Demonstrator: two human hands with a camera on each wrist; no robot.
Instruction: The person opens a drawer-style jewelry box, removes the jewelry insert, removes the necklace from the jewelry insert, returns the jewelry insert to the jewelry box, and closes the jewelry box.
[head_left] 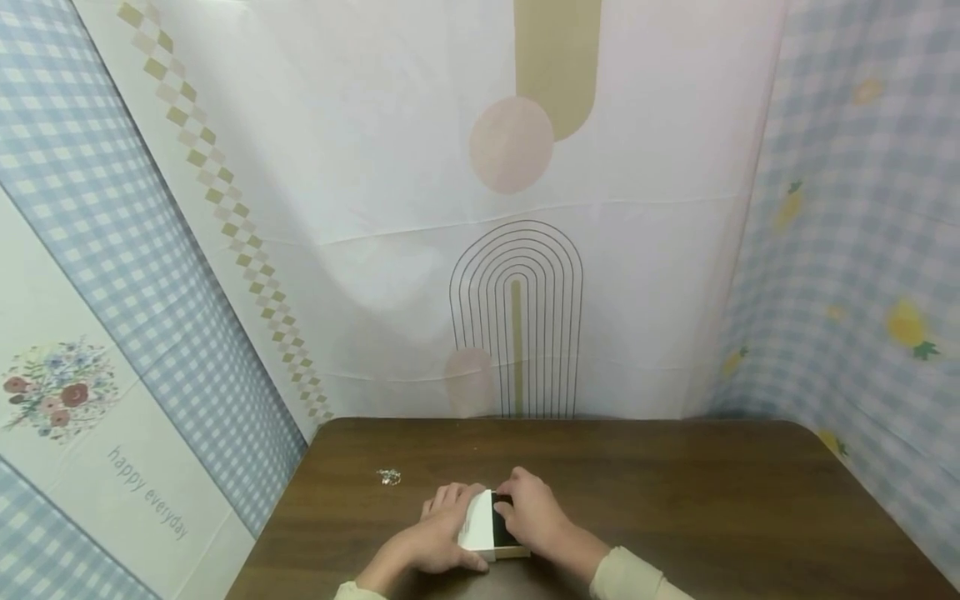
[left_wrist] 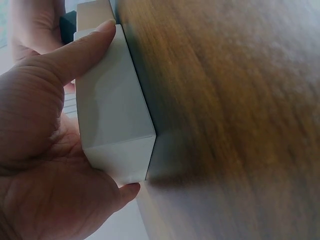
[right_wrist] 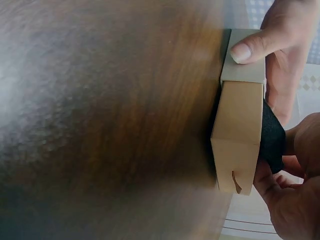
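Observation:
A small drawer box with a white sleeve [head_left: 477, 523] lies on the brown table, its tan inner tray [right_wrist: 237, 112] partly slid out to the right. My left hand [head_left: 441, 533] grips the sleeve, thumb along the near side and fingers over the far side. In the tray sits a black insert [right_wrist: 271, 135], tilted up above the tray's edge in the right wrist view. The thumb and fingers of my right hand [head_left: 538, 512] pinch this insert. A small ribbon-like tab [right_wrist: 236, 182] shows on the tray's end face.
A small silvery piece, like a bit of jewellery [head_left: 389, 477], lies on the table [head_left: 675, 492] beyond my left hand. Behind the table's far edge hangs a white patterned cloth [head_left: 390, 317], with checked cloths [head_left: 847, 250] at the sides.

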